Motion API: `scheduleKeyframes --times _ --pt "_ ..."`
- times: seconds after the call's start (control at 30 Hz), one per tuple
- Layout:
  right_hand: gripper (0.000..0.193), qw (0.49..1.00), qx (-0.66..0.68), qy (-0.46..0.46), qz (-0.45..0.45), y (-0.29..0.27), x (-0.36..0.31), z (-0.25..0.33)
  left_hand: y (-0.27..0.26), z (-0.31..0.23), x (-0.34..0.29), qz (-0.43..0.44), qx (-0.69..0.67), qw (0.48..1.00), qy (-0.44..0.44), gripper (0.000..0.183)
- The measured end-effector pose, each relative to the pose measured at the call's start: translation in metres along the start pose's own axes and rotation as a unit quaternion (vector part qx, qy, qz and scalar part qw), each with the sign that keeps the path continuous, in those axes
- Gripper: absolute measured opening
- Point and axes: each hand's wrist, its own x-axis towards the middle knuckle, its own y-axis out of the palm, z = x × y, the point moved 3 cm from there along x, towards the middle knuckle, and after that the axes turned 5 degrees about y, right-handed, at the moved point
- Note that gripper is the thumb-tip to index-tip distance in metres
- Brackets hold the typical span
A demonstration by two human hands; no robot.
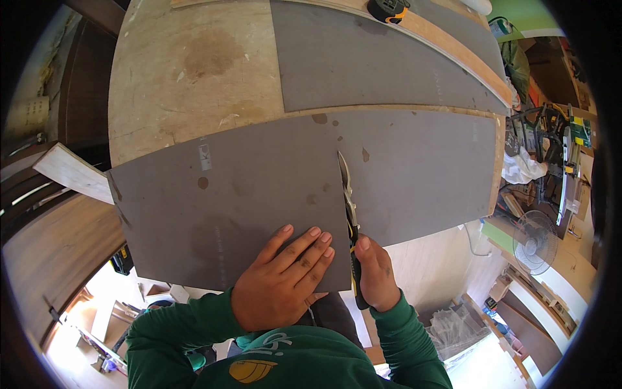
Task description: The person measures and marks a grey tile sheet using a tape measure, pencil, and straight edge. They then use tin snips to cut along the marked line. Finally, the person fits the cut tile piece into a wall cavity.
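A dark grey sheet [272,168] spotted with brown stains lies across the plywood worktop. My left hand [278,285] rests palm down on its near part, left of a split, fingers stretched out. With my right hand [376,272] I grip a pair of snips [350,211] with black and yellow handles. Their metal blades point away from me along the split, deep into the sheet. At the near edge the two sides of the split do not line up. The lower part of the handles is partly hidden by my right hand.
Beyond lies a second grey sheet [363,65] on the plywood worktop [175,91], with a long wooden strip [453,52] and a black and yellow tape measure [387,10]. A pale board [74,172] juts out at left. A fan [535,242] and clutter stand at right.
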Motion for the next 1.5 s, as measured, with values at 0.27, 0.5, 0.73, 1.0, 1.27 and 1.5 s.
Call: scheduleKeyframes --times 0.27,0.5,0.73,1.0,1.27,1.5 --pt "0.056 1.000 0.003 0.018 0.011 -0.004 0.001 0.000 0.000 0.002 0.002 -0.001 -0.002 1.000 0.002 0.069" --pt "0.055 1.000 0.006 -0.012 -0.006 -0.001 0.006 -0.001 -0.001 0.000 -0.001 -0.001 -0.008 1.000 0.001 0.069" --pt "0.054 0.999 0.011 0.034 0.004 -0.001 0.006 0.003 -0.002 0.005 0.002 0.001 -0.011 1.000 0.000 0.068" --pt "0.054 1.000 -0.026 -0.001 -0.014 -0.002 0.010 0.002 -0.027 0.078 0.033 -0.100 0.058 0.993 0.037 0.042" --pt "0.054 1.000 0.004 0.020 -0.007 0.002 0.011 0.001 -0.022 0.144 0.096 -0.302 0.112 0.946 -0.032 0.032" --pt "0.057 0.999 0.022 0.031 0.002 0.002 0.014 0.006 -0.021 0.144 0.094 -0.294 0.131 0.947 -0.021 0.031"
